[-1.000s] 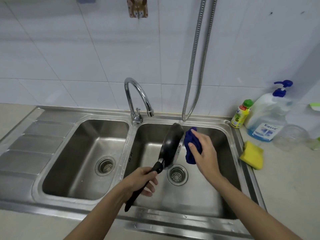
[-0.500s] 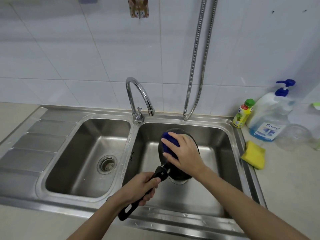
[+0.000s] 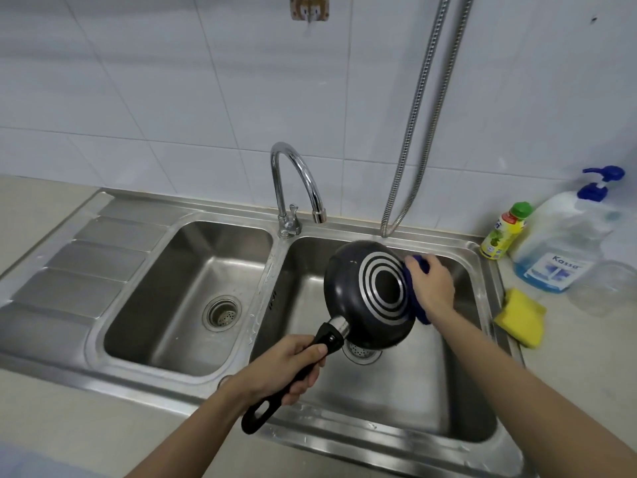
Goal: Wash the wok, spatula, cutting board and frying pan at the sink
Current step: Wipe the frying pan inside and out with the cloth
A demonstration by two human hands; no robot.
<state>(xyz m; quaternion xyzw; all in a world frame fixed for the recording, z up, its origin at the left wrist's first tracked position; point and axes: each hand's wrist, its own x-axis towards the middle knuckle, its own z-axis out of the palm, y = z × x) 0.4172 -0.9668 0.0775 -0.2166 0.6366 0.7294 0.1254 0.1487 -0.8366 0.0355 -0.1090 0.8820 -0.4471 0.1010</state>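
Two hands work over the right basin of the double sink (image 3: 482,401). The left hand (image 3: 289,369) has its grip clenched round the black handle of the frying pan (image 3: 370,298), which hangs above the drain, tilted so its ringed underside faces the camera. The right hand (image 3: 431,288) grasps a blue cloth (image 3: 418,263) and presses it against the pan's far side, at the right rim.

Judging by this, the step in hand is scrubbing the frying pan, the cloth working the rim or the inner face, which is hidden from view. No water runs from the faucet (image 3: 303,188), so the next move probably calls for turning the pan to reach unscrubbed parts, then freeing a hand to open the tap for a rinse. The spout hangs just behind the pan's upper edge and could be knocked if the pan swings up.

No wok, spatula or cutting board shows, so I cannot tell how far the whole task has come.

On the table at the right stand a yellow sponge (image 3: 520,317), a small green-capped bottle (image 3: 505,231), a large pump bottle (image 3: 565,243) and a clear container (image 3: 606,288). A metal hose (image 3: 418,115) hangs down the tiled wall behind the basin. The left basin lies beside, a drainboard beyond it.
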